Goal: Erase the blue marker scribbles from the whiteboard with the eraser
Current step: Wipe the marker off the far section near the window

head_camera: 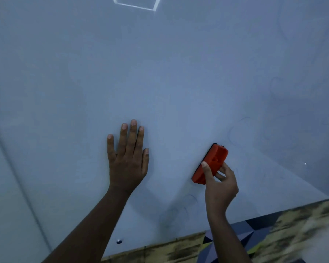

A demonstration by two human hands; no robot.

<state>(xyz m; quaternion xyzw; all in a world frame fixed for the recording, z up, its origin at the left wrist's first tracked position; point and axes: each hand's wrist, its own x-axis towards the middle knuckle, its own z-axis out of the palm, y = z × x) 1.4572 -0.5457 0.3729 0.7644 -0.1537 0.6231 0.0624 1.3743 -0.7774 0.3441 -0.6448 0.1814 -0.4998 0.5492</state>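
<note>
Right hand (pixel 219 186) grip pinches red eraser (pixel 210 164) at near end, felt against whiteboard (pixel 160 73). Eraser likely light, rigid shell; hold sides. Left hand (pixel 128 158) spread flat, well left of grip. Faint scribbles (pixel 239 130) just beyond grip.

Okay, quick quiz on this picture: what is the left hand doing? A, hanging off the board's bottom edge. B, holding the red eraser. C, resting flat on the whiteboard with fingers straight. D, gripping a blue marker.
C: the left hand lies flat on the whiteboard, fingers straight, while the right hand grips the eraser.
</note>
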